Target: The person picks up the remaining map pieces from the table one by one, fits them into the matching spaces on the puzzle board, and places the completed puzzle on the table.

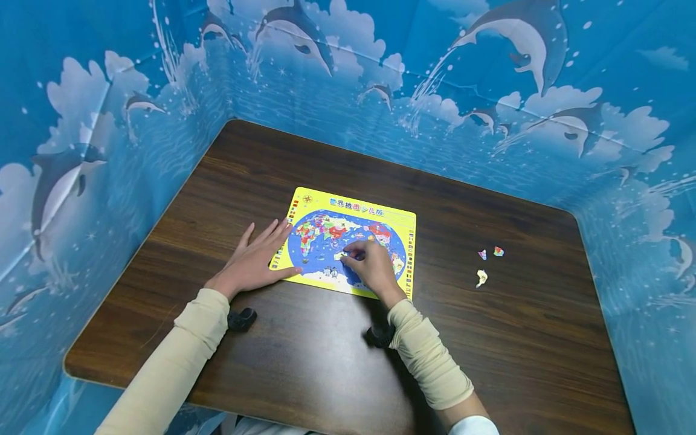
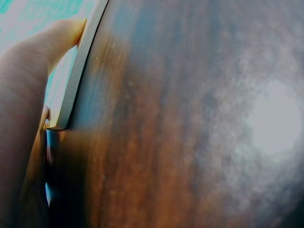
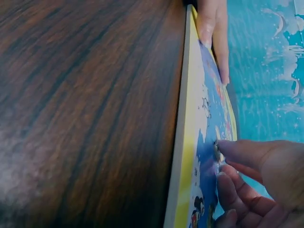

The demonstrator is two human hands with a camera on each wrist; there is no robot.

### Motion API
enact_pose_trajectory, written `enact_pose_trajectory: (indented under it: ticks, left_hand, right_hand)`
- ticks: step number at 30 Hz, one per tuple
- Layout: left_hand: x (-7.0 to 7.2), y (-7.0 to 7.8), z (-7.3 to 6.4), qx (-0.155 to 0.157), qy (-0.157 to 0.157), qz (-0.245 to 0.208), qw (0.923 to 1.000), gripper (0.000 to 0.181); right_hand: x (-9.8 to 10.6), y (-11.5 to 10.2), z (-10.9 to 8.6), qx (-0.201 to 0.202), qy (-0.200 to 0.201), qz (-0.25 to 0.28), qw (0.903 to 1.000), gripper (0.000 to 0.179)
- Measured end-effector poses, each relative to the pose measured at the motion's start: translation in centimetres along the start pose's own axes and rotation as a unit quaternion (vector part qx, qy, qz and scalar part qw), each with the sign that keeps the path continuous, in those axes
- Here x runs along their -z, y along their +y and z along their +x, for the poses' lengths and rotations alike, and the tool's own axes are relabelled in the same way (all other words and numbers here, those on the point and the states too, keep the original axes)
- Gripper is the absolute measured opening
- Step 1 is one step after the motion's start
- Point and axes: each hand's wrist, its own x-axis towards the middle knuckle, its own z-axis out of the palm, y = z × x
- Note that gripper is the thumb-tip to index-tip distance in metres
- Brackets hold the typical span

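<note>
A yellow-bordered world map puzzle board (image 1: 399, 226) with a blue ocean lies on the table in the head view. Spread straight, the fingers of my left hand (image 1: 255, 260) rest on its left edge, thumb along the lower left corner. My right hand (image 1: 374, 267) is over the lower middle of the map, where thumb and forefinger pinch a small pale puzzle piece (image 1: 339, 256). In the right wrist view this piece (image 3: 217, 151) is seen edge-on near the board's surface; whether it touches the board I cannot tell. The left wrist view shows the left thumb (image 2: 66, 35) at the board's edge.
Three loose puzzle pieces lie on the dark wooden table (image 1: 522, 338) to the right: a purplish one (image 1: 482, 255), a red multicoloured one (image 1: 498, 251) and a cream one (image 1: 481, 278). Blue dolphin-printed cloth (image 1: 337, 90) hangs around the table.
</note>
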Motion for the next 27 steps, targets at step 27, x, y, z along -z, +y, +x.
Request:
enact_pose_trajectory:
  ticks: [27]
  left_hand:
    - [0.1, 0.0, -0.1, -0.006, 0.005, -0.008, 0.9999, 0.102]
  right_hand:
    - [0.4, 0.8, -3.8, 0.130, 0.019, -0.111, 0.9851, 0.027]
